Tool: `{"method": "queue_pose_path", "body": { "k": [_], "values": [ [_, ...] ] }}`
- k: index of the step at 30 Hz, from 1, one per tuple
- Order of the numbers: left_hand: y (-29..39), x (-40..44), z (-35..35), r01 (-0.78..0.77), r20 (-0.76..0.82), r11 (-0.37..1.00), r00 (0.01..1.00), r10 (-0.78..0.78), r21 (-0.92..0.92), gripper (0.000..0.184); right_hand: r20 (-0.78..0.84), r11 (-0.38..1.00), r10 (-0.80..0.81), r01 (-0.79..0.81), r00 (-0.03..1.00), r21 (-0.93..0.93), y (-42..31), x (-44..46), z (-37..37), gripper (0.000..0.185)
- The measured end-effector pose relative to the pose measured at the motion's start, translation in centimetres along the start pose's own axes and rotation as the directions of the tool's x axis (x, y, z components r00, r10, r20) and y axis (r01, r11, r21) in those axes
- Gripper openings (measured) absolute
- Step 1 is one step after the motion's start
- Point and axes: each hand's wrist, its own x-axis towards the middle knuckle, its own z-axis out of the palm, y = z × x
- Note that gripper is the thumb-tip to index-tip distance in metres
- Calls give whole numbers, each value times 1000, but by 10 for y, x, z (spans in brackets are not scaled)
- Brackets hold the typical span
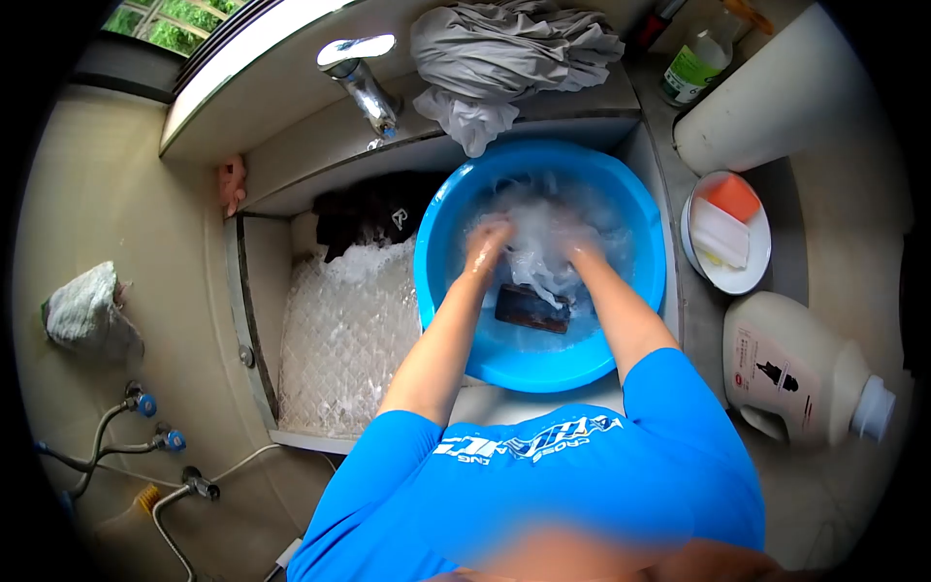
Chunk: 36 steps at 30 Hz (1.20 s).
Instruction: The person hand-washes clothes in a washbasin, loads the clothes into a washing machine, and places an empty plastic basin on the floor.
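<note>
A blue plastic basin [648,209] of soapy water stands in the sink, and both my hands are down inside it. Between them a soaked white cloth [533,257] lies bunched in the cloudy water. My left hand [490,236] is curled at the cloth's left side, its fingertips partly under the suds. At the right side, my right hand [574,238] is smeared by motion and half hidden by the water, so its fingers do not show. A dark brown rectangular block [532,308] sits in the basin just below the cloth.
Left of the basin are a dark garment [364,209] and foamy water. Behind stand a faucet [361,87] and a grey cloth heap [514,53]. To the right are a white bowl [725,281] with soap bars, a large jug [790,369] and a green-labelled bottle [693,68].
</note>
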Motion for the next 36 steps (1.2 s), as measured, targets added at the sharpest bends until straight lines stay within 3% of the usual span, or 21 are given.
{"method": "queue_pose_path", "body": {
  "k": [1,5,6,9,10,11,12,15,16,18,22,23,25,27,29,31,32,33,34,35,36],
  "values": [
    [4,-4,-4,187,-8,940,980,-198,-284,58,-84,997,36,-29,996,77,-4,-2,0,43],
    [21,-31,-12,344,133,791,937,-323,-506,72,-59,645,-127,128,990,754,-17,-16,26,38],
    [11,-25,-20,378,246,727,926,-288,-573,66,11,701,-259,180,966,690,-39,-43,-15,37],
    [39,-51,-7,527,568,558,815,-117,-641,54,-332,680,-405,524,852,513,-79,-96,-39,29],
    [44,-64,2,255,342,844,935,-91,-472,50,-325,688,-419,530,848,496,-83,-103,-35,28],
    [6,-59,1,246,336,847,938,-85,-471,50,-396,669,-375,541,838,510,-81,-102,-28,27],
    [-59,-43,-7,27,270,794,947,174,-607,46,-460,648,-330,552,824,524,-78,-99,-17,26],
    [-32,-75,33,-16,182,454,904,388,-891,39,-471,839,-195,395,860,375,-51,-65,9,33],
    [-1,-112,18,211,162,778,977,-141,-592,38,-355,827,-69,252,932,503,-41,-50,9,35],
    [-4,-123,11,121,48,876,993,-111,-466,36,-178,912,-15,86,984,401,-13,-38,-1,42],
    [9,-135,-17,-159,-154,983,973,172,94,24,-11,954,27,-22,1000,297,37,-27,9,44],
    [24,-147,-21,-279,-178,959,943,282,44,22,29,970,9,-16,1000,242,44,-26,6,42],
    [35,-146,-38,-502,-196,697,722,664,512,21,103,991,-67,55,992,120,41,-29,-18,42],
    [60,-171,-39,-450,-269,688,689,673,569,26,82,968,-205,190,975,162,27,-31,-51,47],
    [79,-198,-38,-443,-337,733,682,649,516,29,-133,825,-338,361,932,434,9,-33,-79,41],
    [82,-223,-43,-158,-83,242,653,753,957,40,-198,482,-390,383,899,788,-12,-39,-101,34],
    [73,-230,-56,-60,-118,265,787,605,962,48,-253,255,-446,393,858,884,-21,-36,-105,30],
    [61,-231,-71,-30,-151,375,883,444,927,50,-72,143,-467,156,881,977,-10,-23,-87,29],
    [54,-234,-83,20,-177,486,944,279,874,52,89,521,-325,99,941,847,-6,-14,-71,28],
    [56,-251,-83,202,-331,412,904,270,888,52,-88,846,-519,526,850,85,19,-3,-28,30],
    [58,-263,-82,382,-477,342,839,260,858,51,26,756,-603,581,797,-301,39,-23,-22,36]
  ]
}}
